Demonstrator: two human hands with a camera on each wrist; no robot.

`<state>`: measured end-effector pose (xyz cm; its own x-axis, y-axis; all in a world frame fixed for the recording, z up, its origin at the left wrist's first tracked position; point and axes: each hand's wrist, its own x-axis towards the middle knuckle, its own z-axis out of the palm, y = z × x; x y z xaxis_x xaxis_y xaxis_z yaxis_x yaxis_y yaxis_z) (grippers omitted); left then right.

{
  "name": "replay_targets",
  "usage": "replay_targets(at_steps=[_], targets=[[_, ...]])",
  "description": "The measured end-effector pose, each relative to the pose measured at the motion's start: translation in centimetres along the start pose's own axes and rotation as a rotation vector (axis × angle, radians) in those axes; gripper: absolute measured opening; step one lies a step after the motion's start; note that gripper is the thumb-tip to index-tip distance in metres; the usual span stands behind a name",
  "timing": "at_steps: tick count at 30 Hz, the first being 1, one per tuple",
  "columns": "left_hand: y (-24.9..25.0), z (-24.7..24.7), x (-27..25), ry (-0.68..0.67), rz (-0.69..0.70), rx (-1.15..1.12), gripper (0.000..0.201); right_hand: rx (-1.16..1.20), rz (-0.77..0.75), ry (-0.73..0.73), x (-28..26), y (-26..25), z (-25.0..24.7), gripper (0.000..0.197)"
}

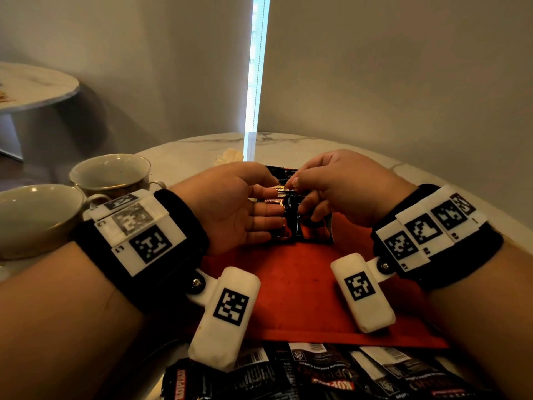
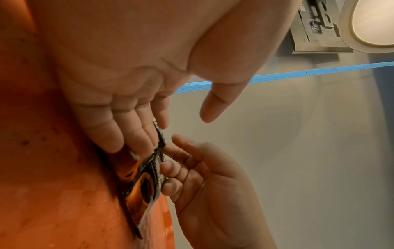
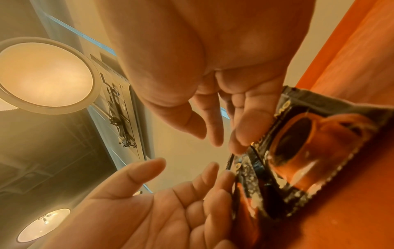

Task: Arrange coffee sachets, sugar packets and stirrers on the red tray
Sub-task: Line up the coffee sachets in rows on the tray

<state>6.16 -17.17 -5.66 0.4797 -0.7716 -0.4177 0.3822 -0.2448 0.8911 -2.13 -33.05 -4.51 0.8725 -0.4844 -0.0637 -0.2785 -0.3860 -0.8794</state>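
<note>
- Red tray (image 1: 302,290): lying flat on the round marble table (image 1: 187,154); its near edge is running just beyond a heap of loose sachets; both hands are working over its far half.
- Coffee sachets (image 1: 300,223): a small batch of black packets printed with a red cup, sitting at the far end of the tray, some standing on edge and leaning; seen also from the left wrist (image 2: 145,183) and the right wrist (image 3: 298,151); how many are in the batch cannot be told.
- Left hand (image 1: 230,206): palm turned inward, fingers (image 2: 136,134) lying straight and pressing sideways against the batch; the thumb is standing apart and gripping nothing.
- Right hand (image 1: 334,186): fingers loosely bent, their tips (image 3: 241,134) touching the top edge and face of the sachets; the thumb is hanging free, so the hand is steadying rather than clasping.
- Heap of loose sachets (image 1: 331,373): black coffee packets with barcodes showing, lying overlapped on the table at the near edge of the tray, well apart from the batch.
- Two cups (image 1: 109,174): pale with a gilt rim, standing side by side on the table left of the left wrist.
- Wrist bands (image 1: 138,235): black straps carrying white blocks with square markers, one on each forearm.
</note>
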Motion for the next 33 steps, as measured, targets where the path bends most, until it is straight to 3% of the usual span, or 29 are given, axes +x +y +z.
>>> replay_targets(at_steps=[13,21,26,33], targets=[[-0.06,-0.25,0.34,0.035,0.036,-0.035,0.020,0.079,-0.007,0.022,0.00,-0.19,-0.17,0.004],[-0.02,-0.50,0.29,0.037,0.063,-0.070,0.022,0.238,0.001,-0.301,-0.77,-0.30,0.14,0.010],[0.16,-0.41,0.14,0.072,0.087,-0.095,0.015,0.229,0.049,-0.328,-0.67,-0.11,0.22,0.013],[0.27,-0.48,0.09,0.090,0.182,-0.175,0.020,0.233,0.077,-0.347,-0.31,0.37,0.25,0.018]])
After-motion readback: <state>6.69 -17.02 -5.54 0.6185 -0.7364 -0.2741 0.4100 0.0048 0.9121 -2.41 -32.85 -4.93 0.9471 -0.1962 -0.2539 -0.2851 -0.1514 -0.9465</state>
